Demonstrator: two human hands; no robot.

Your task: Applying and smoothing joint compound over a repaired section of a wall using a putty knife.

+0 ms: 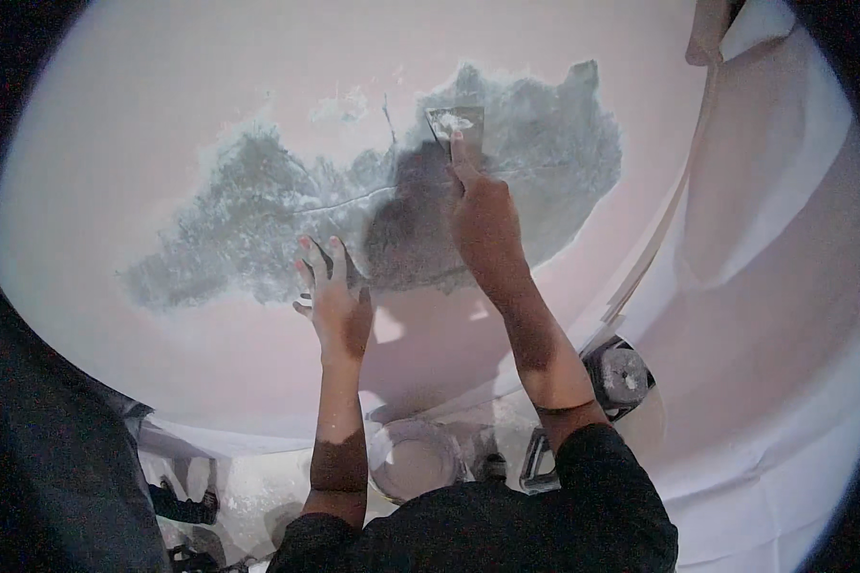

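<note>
My right hand (487, 234) grips a putty knife (473, 143), with the index finger stretched along it toward the blade. A dab of white filler (452, 122) sits on the blade, which lies at the upper part of a rough grey patch (248, 205) on the pale pink wall (210, 358). Most of the knife's handle is hidden by my hand. Lower and to the left, my left hand (336, 310) rests with spread fingers at the patch's lower edge, holding nothing. A thin crack line runs across the grey area, partly under my right arm's shadow.
Pale sheeting (764, 191) hangs along the right side. Below the wall stand a round bucket (416, 463) and a dark boxy object (623, 377) beside my right elbow. Dark, shoe-like shapes (186, 504) show on the spattered floor at lower left.
</note>
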